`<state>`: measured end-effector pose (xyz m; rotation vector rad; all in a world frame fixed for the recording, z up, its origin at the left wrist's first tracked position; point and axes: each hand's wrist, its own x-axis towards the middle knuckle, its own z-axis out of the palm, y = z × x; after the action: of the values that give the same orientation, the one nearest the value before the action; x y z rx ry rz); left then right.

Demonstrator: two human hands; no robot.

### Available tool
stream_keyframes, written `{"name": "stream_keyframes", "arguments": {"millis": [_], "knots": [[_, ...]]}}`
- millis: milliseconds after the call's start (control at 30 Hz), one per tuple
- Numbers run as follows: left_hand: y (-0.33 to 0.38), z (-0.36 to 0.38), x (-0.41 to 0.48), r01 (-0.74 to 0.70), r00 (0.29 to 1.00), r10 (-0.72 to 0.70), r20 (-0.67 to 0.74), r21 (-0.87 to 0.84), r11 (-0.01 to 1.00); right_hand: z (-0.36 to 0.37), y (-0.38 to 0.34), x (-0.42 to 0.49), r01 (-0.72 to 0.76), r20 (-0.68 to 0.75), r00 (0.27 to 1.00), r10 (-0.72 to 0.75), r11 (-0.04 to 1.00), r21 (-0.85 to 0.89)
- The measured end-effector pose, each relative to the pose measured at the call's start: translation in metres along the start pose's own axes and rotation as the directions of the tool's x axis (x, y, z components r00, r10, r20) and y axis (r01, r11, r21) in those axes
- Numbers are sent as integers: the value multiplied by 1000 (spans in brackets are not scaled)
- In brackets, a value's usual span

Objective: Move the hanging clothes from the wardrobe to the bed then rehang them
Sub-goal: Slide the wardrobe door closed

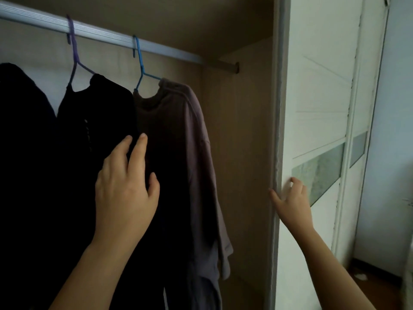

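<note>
Left hand, right hand, bare forearms

Inside the wardrobe, clothes on the rail; door panel to their right.

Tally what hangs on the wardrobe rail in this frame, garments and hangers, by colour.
Black garments: 2
Mauve-grey garment: 1
Purple hanger: 1
Blue hanger: 1
Total: 5

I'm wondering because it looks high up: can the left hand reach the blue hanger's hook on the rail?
Probably yes. The left hand touches the dark clothes below the blue hanger, and nothing blocks the way up.
</note>
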<state>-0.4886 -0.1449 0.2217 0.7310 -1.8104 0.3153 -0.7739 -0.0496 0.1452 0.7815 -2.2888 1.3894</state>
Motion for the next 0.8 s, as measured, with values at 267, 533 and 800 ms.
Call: {"name": "stream_keyframes", "arguments": {"millis": [267, 533, 800], "knots": [[-4, -1, -30, 76, 991, -66, 120, -81, 994, 3, 9, 5, -42, 36, 998, 48, 988, -147], [-19, -16, -83, 133, 975, -106, 195, -136, 982, 1, -3, -17, -21, 31, 999, 25, 989, -147], [-41, -64, -123, 108, 981, -81, 175, -145, 984, -1, -44, -75, 52, 46, 998, -45, 987, -152]]}}
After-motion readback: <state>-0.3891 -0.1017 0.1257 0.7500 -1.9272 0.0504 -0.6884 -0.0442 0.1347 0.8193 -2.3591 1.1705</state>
